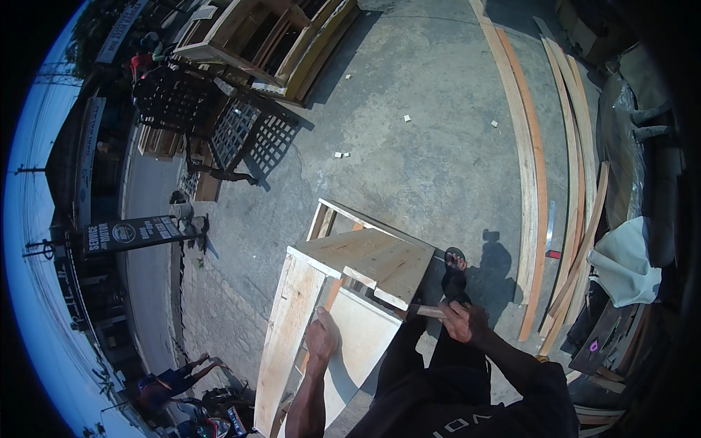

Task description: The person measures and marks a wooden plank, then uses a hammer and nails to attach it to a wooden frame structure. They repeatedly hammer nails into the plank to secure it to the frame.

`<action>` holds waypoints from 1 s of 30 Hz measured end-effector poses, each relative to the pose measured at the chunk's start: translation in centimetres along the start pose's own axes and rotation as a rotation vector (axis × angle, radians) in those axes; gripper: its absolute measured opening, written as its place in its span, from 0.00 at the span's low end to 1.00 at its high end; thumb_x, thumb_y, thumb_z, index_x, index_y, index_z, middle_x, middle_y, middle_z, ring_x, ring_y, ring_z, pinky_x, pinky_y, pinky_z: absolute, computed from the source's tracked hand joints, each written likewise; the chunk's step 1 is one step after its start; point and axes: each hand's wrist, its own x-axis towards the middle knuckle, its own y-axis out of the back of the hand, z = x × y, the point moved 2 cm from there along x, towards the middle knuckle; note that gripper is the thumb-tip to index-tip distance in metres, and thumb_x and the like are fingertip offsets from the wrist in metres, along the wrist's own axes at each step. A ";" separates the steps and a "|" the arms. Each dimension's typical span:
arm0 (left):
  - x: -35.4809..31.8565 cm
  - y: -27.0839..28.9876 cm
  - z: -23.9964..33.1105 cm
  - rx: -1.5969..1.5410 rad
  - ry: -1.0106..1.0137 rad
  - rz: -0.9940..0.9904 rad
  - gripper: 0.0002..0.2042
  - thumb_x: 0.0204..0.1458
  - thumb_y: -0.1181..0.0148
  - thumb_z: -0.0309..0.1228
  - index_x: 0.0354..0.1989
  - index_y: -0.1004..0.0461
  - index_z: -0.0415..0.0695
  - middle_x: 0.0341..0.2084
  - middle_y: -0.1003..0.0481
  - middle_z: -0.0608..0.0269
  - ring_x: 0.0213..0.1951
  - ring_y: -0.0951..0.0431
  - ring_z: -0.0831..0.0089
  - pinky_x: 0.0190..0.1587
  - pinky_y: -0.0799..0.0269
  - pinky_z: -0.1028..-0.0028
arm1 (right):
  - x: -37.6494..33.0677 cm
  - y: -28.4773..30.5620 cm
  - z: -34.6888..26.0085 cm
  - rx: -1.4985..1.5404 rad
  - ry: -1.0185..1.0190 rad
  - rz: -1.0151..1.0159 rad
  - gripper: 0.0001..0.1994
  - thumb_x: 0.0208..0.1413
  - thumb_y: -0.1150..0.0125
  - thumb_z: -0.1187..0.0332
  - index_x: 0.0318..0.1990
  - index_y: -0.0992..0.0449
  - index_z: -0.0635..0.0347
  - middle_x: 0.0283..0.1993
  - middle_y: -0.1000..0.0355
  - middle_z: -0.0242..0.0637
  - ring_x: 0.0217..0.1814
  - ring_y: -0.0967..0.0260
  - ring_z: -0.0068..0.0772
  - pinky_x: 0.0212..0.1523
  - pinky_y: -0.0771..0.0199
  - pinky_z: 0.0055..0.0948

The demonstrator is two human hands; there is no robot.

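We will use the pale wooden cabinet frame (343,306) as our landmark, the box of bare boards in the middle of the concrete yard (423,146).

Far to the left of the cabinet frame, a dark signboard (135,235) hangs by the street. Up and left of it stand dark lattice panels (244,131), and behind those are more unfinished wooden frames (270,40).

Now to the cabinet frame itself. Our left hand (321,337) is curled over the edge of a board on its near side, so the fingers are closed around the wood. Its top boards and side boards are already joined. We can still see open gaps in it, so we think it is partly built and more pieces are to be added.

Just right of the cabinet frame, our right hand (460,320) is closed around a short wooden stick (427,311) that points toward the frame. We cannot tell if it is a tool handle or a loose piece. Beside that hand is our foot in a black sandal (454,271).

Farther right, long wooden planks (529,168) lie on the ground, unused. Past them is a white cloth (621,263) on a pile of scrap.
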 end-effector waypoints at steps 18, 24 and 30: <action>-8.8 14.0 1.2 -0.245 0.122 0.203 0.40 0.72 0.67 0.53 0.22 0.23 0.29 0.21 0.25 0.30 0.31 0.21 0.34 0.44 0.28 0.44 | -6.2 4.1 4.1 -0.007 -0.294 -0.296 0.21 0.55 0.31 0.58 0.53 0.21 0.59 0.42 0.22 0.49 0.41 0.21 0.59 0.42 0.22 0.54; -12.1 10.5 4.8 -0.232 -0.105 0.026 0.37 0.71 0.63 0.49 0.15 0.24 0.35 0.13 0.28 0.36 0.21 0.23 0.37 0.36 0.25 0.45 | -5.5 7.9 5.9 -0.095 -0.390 -0.227 0.14 0.51 0.29 0.66 0.40 0.21 0.67 0.31 0.23 0.54 0.40 0.23 0.66 0.42 0.25 0.56; -14.4 7.6 4.6 -0.339 -0.086 0.048 0.32 0.71 0.61 0.50 0.26 0.17 0.41 0.17 0.23 0.42 0.24 0.19 0.46 0.36 0.22 0.50 | -1.2 10.2 7.0 -0.044 -0.543 -0.308 0.14 0.52 0.30 0.66 0.42 0.22 0.67 0.29 0.24 0.51 0.36 0.24 0.60 0.38 0.26 0.53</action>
